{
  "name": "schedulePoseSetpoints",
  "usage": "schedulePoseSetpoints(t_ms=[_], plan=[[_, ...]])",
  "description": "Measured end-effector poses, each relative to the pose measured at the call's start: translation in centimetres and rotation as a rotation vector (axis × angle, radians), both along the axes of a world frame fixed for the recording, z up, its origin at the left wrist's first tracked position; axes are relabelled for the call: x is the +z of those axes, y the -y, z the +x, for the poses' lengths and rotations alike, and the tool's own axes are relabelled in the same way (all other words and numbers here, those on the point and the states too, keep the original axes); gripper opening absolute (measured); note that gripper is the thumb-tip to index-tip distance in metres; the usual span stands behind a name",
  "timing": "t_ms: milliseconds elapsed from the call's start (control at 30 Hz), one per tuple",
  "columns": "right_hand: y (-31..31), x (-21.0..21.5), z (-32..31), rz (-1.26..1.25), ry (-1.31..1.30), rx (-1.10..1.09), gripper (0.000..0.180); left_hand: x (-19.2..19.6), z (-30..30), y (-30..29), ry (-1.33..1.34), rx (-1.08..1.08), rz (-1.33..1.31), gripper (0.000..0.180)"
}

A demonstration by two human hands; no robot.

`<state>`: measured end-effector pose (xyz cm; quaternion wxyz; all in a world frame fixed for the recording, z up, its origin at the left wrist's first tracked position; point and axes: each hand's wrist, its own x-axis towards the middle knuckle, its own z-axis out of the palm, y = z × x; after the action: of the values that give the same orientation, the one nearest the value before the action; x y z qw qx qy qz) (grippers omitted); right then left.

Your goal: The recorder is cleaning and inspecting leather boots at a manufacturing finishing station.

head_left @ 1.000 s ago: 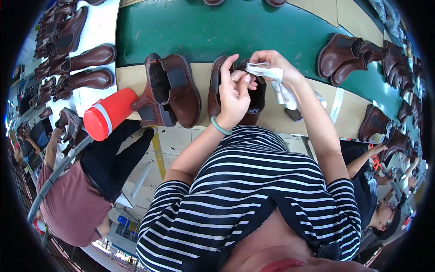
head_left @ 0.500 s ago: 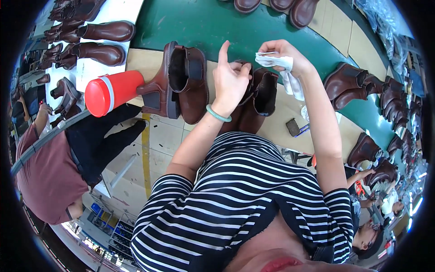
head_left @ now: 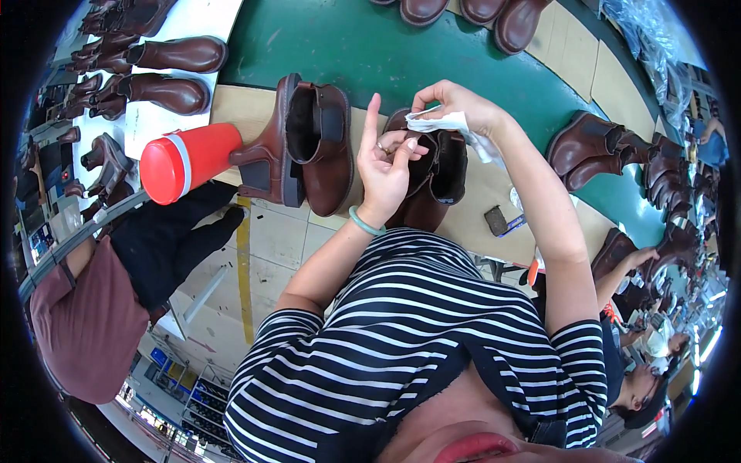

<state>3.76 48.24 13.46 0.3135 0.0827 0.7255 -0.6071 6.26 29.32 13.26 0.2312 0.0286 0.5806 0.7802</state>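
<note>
While fingers of the right hand (head_left: 467,106) pinch one limp, folded white cloth (head_left: 446,122) at one o'clock, I cannot tell whether the half-curled left hand (head_left: 384,168) holds anything.
Two brown boots (head_left: 424,212) sit beneath, two other boots (head_left: 328,179) at eleven, one red bottle (head_left: 207,150) at ten.

Pale tiled floor (head_left: 272,238), 1 yellow stripe (head_left: 245,282)
</note>
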Motion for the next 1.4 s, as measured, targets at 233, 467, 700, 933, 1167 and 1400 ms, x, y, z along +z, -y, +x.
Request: schedulePoseSetpoints(t_ms=[233,467,700,933,1167,1400], plan=[[-0.4,-1.2,0.6,-0.128,0.025,-0.023,0.015,-0.3,0.0,0.1,-0.034,-0.022,-0.004,0.073],[-0.9,-0.5,1.1,-0.191,0.049,-0.031,0.014,-0.5,0.0,-0.1,-0.053,-0.016,-0.012,0.075],[-3.9,-0.4,3.3,-0.018,-0.218,-0.173,0.018,0.6,-2.1,1.7,0.044,-0.154,0.214,0.065],[-3.4,0.0,18.8,-1.006,0.074,-0.77,0.035,-1.8,0.4,9.1,-0.015,-0.174,-0.227,0.041],[6.3,-9.1,29.5,-0.931,0.486,-0.848,0.042,-9.5,11.5,14.5,-0.268,-0.3,-0.848,0.09],[8.0,-10.1,27.6,-1.202,0.29,-0.693,0.057,-6.0,11.2,10.9,0.403,-0.124,-0.436,0.068]])
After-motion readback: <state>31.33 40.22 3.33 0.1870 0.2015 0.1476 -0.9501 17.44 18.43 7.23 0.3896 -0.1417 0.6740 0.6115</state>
